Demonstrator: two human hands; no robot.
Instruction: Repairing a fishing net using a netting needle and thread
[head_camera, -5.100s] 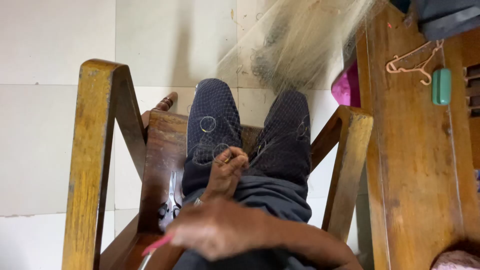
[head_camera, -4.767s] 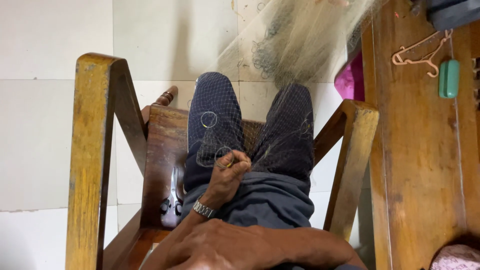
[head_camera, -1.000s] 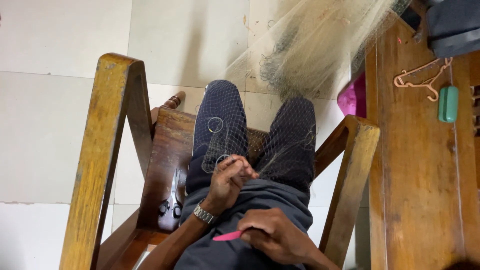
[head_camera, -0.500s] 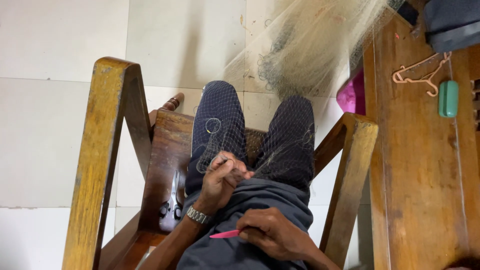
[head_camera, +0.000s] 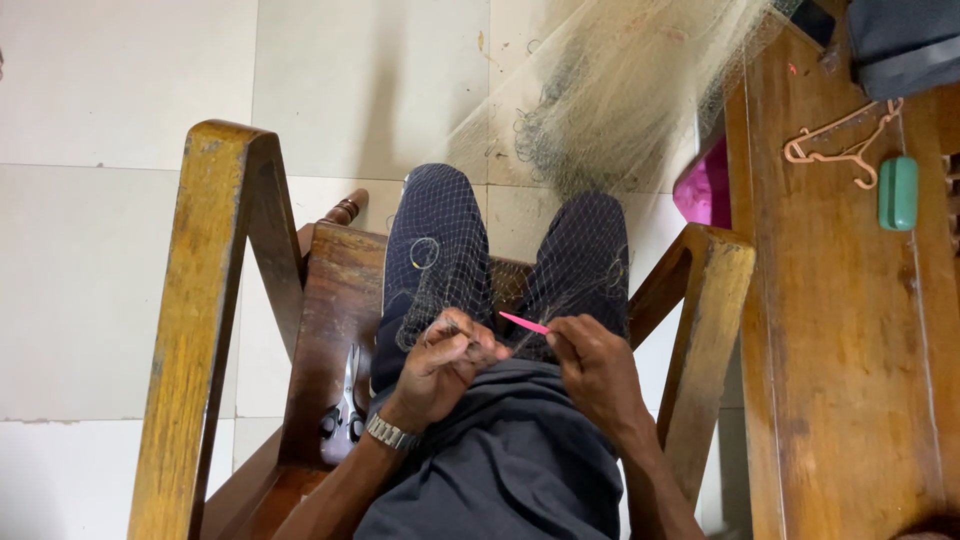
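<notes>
I sit in a wooden chair with a pale fishing net draped over my knees and trailing up and away across the floor. My left hand, a metal watch on its wrist, pinches a fold of the net mesh over my left thigh. My right hand holds a thin pink netting needle, its tip pointing left toward the left hand's fingers. The two hands are close together, almost touching.
Scissors lie on the chair seat beside my left thigh. A wooden table stands at the right, carrying a pink clothes hanger, a green oblong object and a dark bag. Something magenta sits under the table. The floor is pale tile.
My right hand rose from my lap with the pink needle and moved up to the net beside my left hand. The left hand stayed pinching the mesh.
</notes>
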